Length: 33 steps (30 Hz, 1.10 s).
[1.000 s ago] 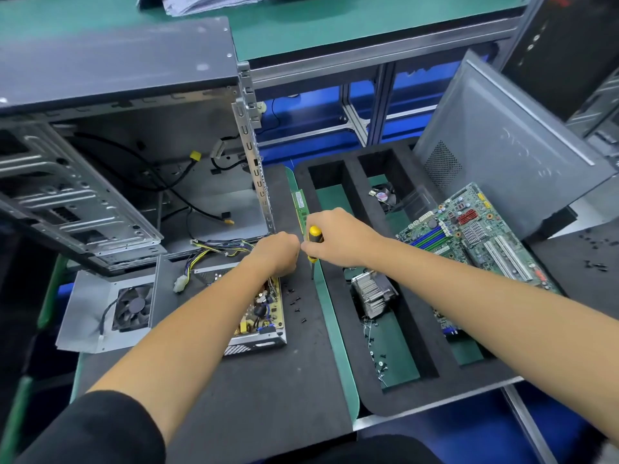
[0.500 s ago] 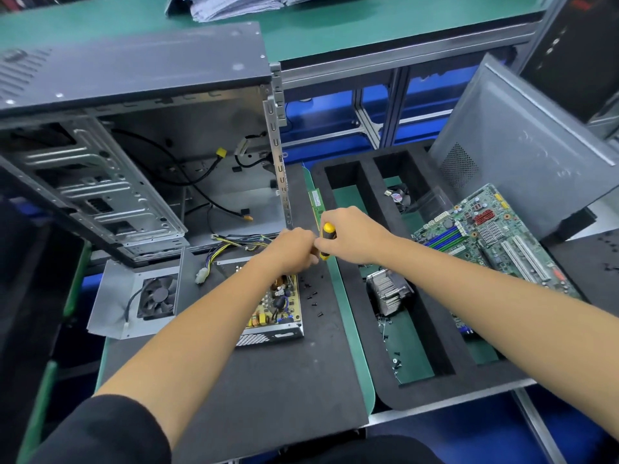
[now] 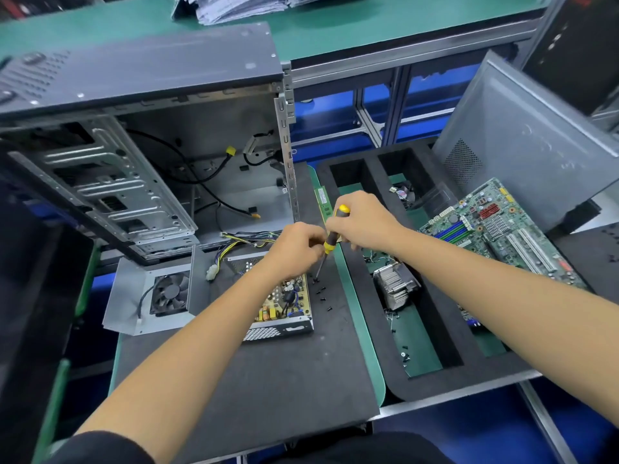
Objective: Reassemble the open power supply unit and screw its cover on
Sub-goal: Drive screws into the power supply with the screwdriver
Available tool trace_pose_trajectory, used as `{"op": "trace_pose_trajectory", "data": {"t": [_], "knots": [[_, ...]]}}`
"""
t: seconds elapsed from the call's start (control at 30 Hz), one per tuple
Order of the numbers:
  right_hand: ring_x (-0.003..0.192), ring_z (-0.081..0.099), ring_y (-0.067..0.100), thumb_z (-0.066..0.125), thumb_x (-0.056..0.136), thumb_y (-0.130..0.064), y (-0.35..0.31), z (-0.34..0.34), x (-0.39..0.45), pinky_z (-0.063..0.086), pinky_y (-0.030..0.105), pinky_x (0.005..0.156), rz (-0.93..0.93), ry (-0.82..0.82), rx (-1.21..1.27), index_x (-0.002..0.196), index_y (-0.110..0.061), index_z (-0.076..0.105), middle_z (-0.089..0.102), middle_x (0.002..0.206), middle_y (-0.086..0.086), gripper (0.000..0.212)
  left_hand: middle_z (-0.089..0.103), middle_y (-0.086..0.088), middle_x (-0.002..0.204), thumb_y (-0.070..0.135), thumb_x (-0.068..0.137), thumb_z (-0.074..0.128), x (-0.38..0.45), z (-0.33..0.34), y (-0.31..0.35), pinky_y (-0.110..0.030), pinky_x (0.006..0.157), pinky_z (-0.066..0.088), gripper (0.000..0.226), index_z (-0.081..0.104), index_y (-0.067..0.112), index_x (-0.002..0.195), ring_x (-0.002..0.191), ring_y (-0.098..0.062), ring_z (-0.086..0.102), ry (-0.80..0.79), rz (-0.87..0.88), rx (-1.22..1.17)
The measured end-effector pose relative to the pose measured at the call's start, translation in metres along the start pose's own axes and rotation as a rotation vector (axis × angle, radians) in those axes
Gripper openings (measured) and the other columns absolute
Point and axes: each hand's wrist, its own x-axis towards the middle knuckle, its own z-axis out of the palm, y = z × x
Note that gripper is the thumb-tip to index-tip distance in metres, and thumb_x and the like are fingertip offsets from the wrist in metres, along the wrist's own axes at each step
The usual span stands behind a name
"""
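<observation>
Power supply at frame centre lies open, cover unfitted; right hand grips screwdriver, left hand pinched shut beside it.

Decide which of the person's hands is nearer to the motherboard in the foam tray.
The right hand. It grips the screwdriver at the tray's left edge, just left of the motherboard. The left hand sits farther left, over the open power supply unit.
</observation>
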Motion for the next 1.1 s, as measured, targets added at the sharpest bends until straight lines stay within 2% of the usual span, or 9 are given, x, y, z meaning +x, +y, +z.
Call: {"op": "trace_pose_trajectory", "data": {"t": [0.17,0.23,0.33,0.4,0.5,0.63,0.83,0.97,1.1], "knots": [[0.041,0.044,0.018,0.06,0.076,-0.018,-0.021,-0.001,0.007,0.037,0.022,0.042,-0.017,0.072,0.068,0.076,0.009,0.055,0.059,0.059,0.019,0.028,0.067,-0.003,0.075,0.009,0.092,0.061,-0.022,-0.008,-0.016,-0.027,0.069,0.048,0.013,0.069,0.015,0.083,0.067,-0.013,0.059,0.116,-0.077,-0.193],[0.038,0.041,0.013,0.061,0.078,-0.018,-0.03,0.001,0.009,0.032,0.016,0.036,-0.037,0.077,0.075,0.072,0.004,0.055,0.055,0.058,0.012,0.024,0.065,-0.002,0.069,0.012,0.091,0.063,-0.031,-0.012,-0.028,-0.029,0.068,0.049,0.016,0.068,0.015,0.077,0.062,-0.011,0.057,0.131,-0.106,-0.264],[0.039,0.041,0.01,0.061,0.078,-0.019,-0.045,0.008,0.011,0.034,0.018,0.042,-0.08,0.096,0.086,0.062,-0.009,0.049,0.051,0.055,0.006,0.023,0.065,0.001,0.066,0.012,0.091,0.064,-0.046,-0.017,-0.046,-0.029,0.066,0.049,0.021,0.069,0.017,0.07,0.057,-0.008,0.056,0.17,-0.106,-0.451],[0.041,0.045,0.012,0.061,0.079,-0.016,-0.055,0.012,0.012,0.035,0.02,0.044,-0.103,0.121,0.129,0.058,-0.011,0.045,0.05,0.049,0.001,0.026,0.069,0.002,0.068,0.01,0.089,0.066,-0.053,-0.019,-0.056,-0.026,0.066,0.053,0.017,0.071,0.016,0.074,0.061,-0.01,0.061,0.199,-0.121,-0.567],[0.032,0.048,0.0,0.057,0.079,-0.008,-0.068,0.014,0.012,0.034,0.013,0.036,-0.147,0.126,0.181,0.059,-0.006,0.044,0.051,0.036,-0.007,0.025,0.073,0.0,0.073,0.005,0.084,0.071,-0.06,-0.02,-0.069,-0.023,0.072,0.054,0.016,0.074,0.02,0.081,0.069,-0.012,0.067,0.226,-0.172,-0.697],[0.032,0.049,-0.001,0.057,0.081,-0.007,-0.079,0.018,0.011,0.034,0.011,0.035,-0.164,0.132,0.196,0.058,-0.007,0.042,0.053,0.036,-0.008,0.027,0.074,0.0,0.073,0.002,0.084,0.069,-0.062,-0.021,-0.077,-0.024,0.076,0.053,0.018,0.073,0.019,0.085,0.069,-0.011,0.068,0.242,-0.2,-0.802],[0.037,0.049,0.009,0.059,0.08,-0.011,-0.081,0.023,0.011,0.041,0.019,0.038,-0.122,0.142,0.153,0.067,0.004,0.051,0.061,0.059,0.016,0.021,0.069,-0.002,0.071,-0.004,0.091,0.058,-0.062,-0.016,-0.077,-0.018,0.068,0.052,0.016,0.07,0.006,0.088,0.061,-0.006,0.062,0.236,-0.183,-0.87],[0.034,0.049,0.008,0.057,0.08,-0.011,-0.079,0.02,0.008,0.038,0.018,0.036,-0.096,0.138,0.175,0.067,-0.002,0.052,0.064,0.058,0.012,0.016,0.068,0.001,0.068,-0.003,0.093,0.056,-0.059,-0.013,-0.075,-0.018,0.068,0.053,0.021,0.068,0.01,0.083,0.06,-0.006,0.06,0.255,-0.174,-0.843],[0.033,0.047,0.009,0.056,0.081,-0.013,-0.077,0.016,0.008,0.037,0.017,0.036,-0.067,0.124,0.131,0.069,-0.002,0.052,0.067,0.062,0.013,0.016,0.067,0.007,0.067,0.003,0.092,0.058,-0.053,-0.013,-0.073,-0.017,0.069,0.052,0.021,0.067,0.016,0.079,0.061,-0.004,0.06,0.261,-0.141,-0.662]]}}
